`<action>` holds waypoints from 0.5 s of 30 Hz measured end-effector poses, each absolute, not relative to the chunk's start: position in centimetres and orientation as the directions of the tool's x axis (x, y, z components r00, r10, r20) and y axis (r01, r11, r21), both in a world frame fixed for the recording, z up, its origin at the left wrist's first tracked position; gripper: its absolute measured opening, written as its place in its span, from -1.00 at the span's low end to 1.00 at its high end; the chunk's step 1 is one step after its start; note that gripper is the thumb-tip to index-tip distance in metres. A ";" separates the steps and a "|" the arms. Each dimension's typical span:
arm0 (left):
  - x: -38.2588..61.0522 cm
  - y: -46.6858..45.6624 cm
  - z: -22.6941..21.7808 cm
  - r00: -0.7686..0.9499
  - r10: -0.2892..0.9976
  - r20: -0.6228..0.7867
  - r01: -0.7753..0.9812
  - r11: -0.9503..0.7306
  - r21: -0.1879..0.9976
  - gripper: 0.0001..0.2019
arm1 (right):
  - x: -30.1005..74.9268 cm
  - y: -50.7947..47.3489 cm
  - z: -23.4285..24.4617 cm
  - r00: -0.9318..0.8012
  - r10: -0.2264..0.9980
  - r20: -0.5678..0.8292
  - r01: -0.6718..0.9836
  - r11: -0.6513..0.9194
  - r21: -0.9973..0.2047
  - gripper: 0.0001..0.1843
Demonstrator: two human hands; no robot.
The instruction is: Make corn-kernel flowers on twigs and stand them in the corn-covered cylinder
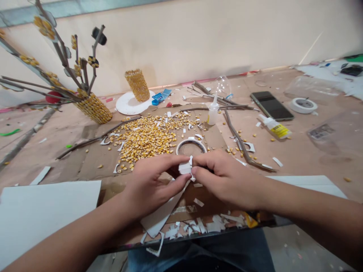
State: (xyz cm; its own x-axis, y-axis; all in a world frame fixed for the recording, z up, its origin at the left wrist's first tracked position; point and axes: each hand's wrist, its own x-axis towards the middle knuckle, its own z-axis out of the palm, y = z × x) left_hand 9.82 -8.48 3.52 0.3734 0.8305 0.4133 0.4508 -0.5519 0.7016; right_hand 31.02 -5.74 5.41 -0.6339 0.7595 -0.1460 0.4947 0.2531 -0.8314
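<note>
My left hand (153,181) and my right hand (224,175) meet near the table's front edge, both pinching one small white paper piece (185,167) between thumb and fingers. Just behind the fingertips lies a white ring-shaped tape roll (181,145). A heap of yellow corn kernels (147,138) spreads behind it on the brown cardboard (93,162). A small glue bottle (212,111) stands upright past the kernels. White paper scraps (198,226) lie under my wrists at the table edge.
A corn-covered vase with twigs (93,107) stands at the back left, a corn-covered cup (137,85) on a white disc behind the heap. Twigs (241,143), a yellow-labelled glue bottle (276,127), a phone (270,105) and a tape roll (303,105) lie on the right. White sheets (42,215) lie front left.
</note>
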 end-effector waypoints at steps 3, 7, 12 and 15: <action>10.2 -8.3 4.0 0.280 0.952 0.125 0.244 -0.196 0.950 -0.76 | 31.4 -5.5 6.0 -0.624 0.766 -0.156 0.482 0.220 -0.848 -0.76; 10.3 -7.7 4.3 0.304 0.949 -0.081 -0.087 0.113 0.990 -0.74 | 31.9 -5.5 5.9 -0.589 0.798 -0.127 0.421 0.168 -0.892 -0.75; 10.2 -7.4 4.3 0.393 0.904 -0.169 -0.192 0.260 0.946 -0.71 | 32.2 -5.6 5.3 -0.602 0.780 -0.170 0.365 0.080 -0.927 -0.69; 10.2 -7.4 4.3 0.416 0.893 -0.173 -0.231 0.288 0.929 -0.73 | 32.3 -5.5 5.6 -0.653 0.739 -0.168 0.316 0.064 -0.947 -0.73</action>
State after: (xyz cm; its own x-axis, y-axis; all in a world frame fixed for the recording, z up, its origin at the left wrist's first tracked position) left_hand 10.15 -7.43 4.25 0.4160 0.8928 -0.1730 -0.2310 0.2878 0.9294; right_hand 32.28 -5.52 5.65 -0.6527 0.7388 -0.1678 0.3158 0.0640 -0.9467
